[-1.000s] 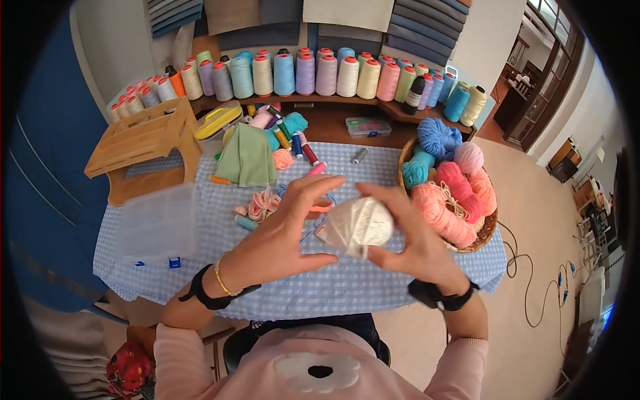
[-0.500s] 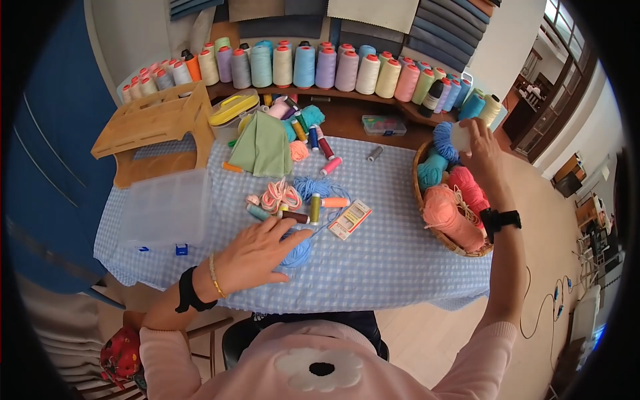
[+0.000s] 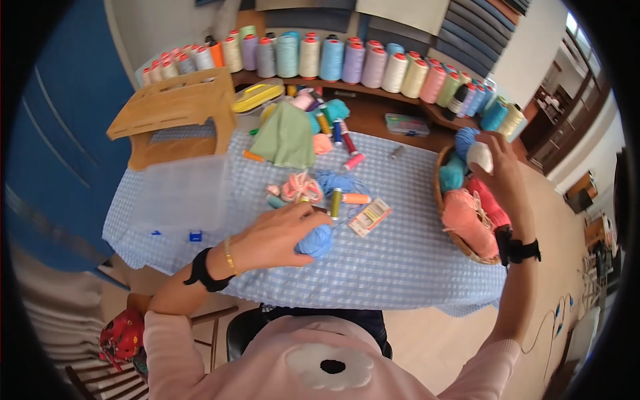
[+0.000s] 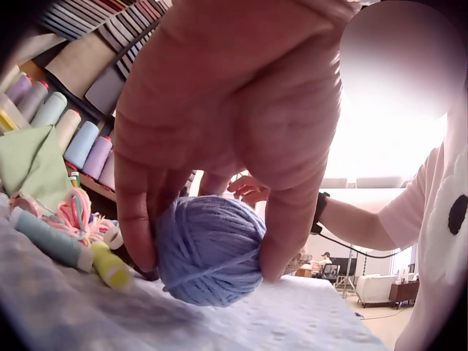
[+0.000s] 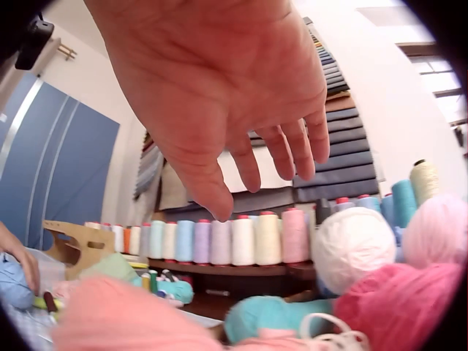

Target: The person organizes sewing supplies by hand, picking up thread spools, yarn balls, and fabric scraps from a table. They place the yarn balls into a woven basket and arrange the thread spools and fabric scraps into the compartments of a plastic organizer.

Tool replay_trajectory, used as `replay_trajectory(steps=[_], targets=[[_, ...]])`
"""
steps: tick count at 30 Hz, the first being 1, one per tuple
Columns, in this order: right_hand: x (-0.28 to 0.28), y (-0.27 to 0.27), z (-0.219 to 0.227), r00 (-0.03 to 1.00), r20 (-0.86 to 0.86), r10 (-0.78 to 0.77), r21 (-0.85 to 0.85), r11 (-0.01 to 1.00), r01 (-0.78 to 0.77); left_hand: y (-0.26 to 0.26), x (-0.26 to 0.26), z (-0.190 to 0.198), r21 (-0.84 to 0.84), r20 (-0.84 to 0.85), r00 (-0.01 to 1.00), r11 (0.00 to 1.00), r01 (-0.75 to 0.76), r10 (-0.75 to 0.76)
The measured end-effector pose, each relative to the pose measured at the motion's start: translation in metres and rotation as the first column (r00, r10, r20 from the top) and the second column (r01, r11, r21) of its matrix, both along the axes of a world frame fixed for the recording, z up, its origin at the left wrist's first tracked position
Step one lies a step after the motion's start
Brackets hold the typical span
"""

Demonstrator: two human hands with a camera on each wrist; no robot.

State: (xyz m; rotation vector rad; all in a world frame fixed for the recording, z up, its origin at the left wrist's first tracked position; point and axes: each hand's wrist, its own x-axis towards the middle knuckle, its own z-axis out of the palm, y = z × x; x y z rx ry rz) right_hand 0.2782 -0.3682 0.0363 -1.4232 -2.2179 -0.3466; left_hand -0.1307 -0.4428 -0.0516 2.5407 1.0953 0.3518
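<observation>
My left hand (image 3: 267, 237) grips a blue ball of yarn (image 4: 212, 252) at the near side of the table, thumb on one side and fingers on the other. The ball sits low, close over the checked cloth. Over the wicker basket (image 3: 438, 181) at the right is my right hand (image 3: 508, 175). In the right wrist view its fingers (image 5: 281, 157) hang loose and hold nothing. Below them a white ball of yarn (image 5: 355, 248) lies among pink and teal yarn. Beside the left hand are an olive thread spool (image 3: 335, 203) and an orange spool (image 3: 357, 199).
A small printed packet (image 3: 371, 217) lies mid-table. A clear plastic box (image 3: 180, 193) and a wooden stand (image 3: 170, 103) are at the left. Green cloth (image 3: 287, 137) lies by loose spools farther back. Large thread cones (image 3: 331, 60) line the back shelf.
The right hand has carried the white yarn ball from over the table to the basket and let it go. The left hand has come down and taken hold of the blue ball.
</observation>
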Motion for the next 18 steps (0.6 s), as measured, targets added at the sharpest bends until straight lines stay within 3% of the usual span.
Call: replay_trajectory(steps=[2, 3, 4, 5, 7, 8, 9, 11, 15, 18], targets=[[-0.032, -0.022, 0.012, 0.993, -0.1, 0.058, -0.125, 0.99, -0.071, 0.0, 0.007, 0.014, -0.022, 0.029, 1.0, 1.0, 0.006, -0.005], [-0.045, -0.029, 0.012, 0.995, -0.001, 0.102, -0.11, 0.989, -0.102, 0.002, 0.01, 0.02, 0.013, 0.059, 0.998, 1.0, 0.007, -0.008], [-0.057, -0.039, 0.007, 0.974, -0.139, 0.176, -0.172, 0.965, -0.199, 0.005, 0.015, 0.024, 0.046, 0.089, 0.996, 0.999, 0.005, -0.009], [-0.069, -0.05, 0.008, 0.953, -0.153, 0.262, -0.247, 0.924, -0.293, 0.007, 0.023, 0.027, 0.051, 0.092, 0.995, 0.998, 0.033, -0.038], [-0.09, -0.059, -0.011, 0.847, -0.195, 0.495, -0.208, 0.823, -0.529, 0.007, 0.039, 0.03, -0.207, 0.431, 0.901, 0.977, 0.053, 0.042], [-0.101, -0.067, -0.018, 0.807, -0.233, 0.542, -0.208, 0.783, -0.586, 0.01, 0.045, 0.028, -0.214, 0.47, 0.883, 0.969, 0.126, -0.011], [-0.108, -0.076, -0.02, 0.804, -0.28, 0.524, -0.281, 0.756, -0.591, 0.01, 0.052, 0.03, -0.209, 0.468, 0.883, 0.968, 0.138, -0.025], [-0.117, -0.084, -0.031, 0.791, -0.258, 0.555, -0.204, 0.769, -0.606, 0.008, 0.066, 0.033, -0.248, 0.58, 0.815, 0.953, 0.174, 0.001], [-0.106, -0.086, -0.03, 0.81, -0.306, 0.5, -0.195, 0.8, -0.567, 0.013, 0.084, 0.035, -0.227, 0.642, 0.766, 0.95, 0.215, -0.02], [-0.072, -0.077, -0.016, 0.885, -0.286, 0.367, -0.005, 0.923, -0.384, 0.017, 0.085, 0.037, -0.22, 0.604, 0.796, 0.95, 0.224, -0.048]])
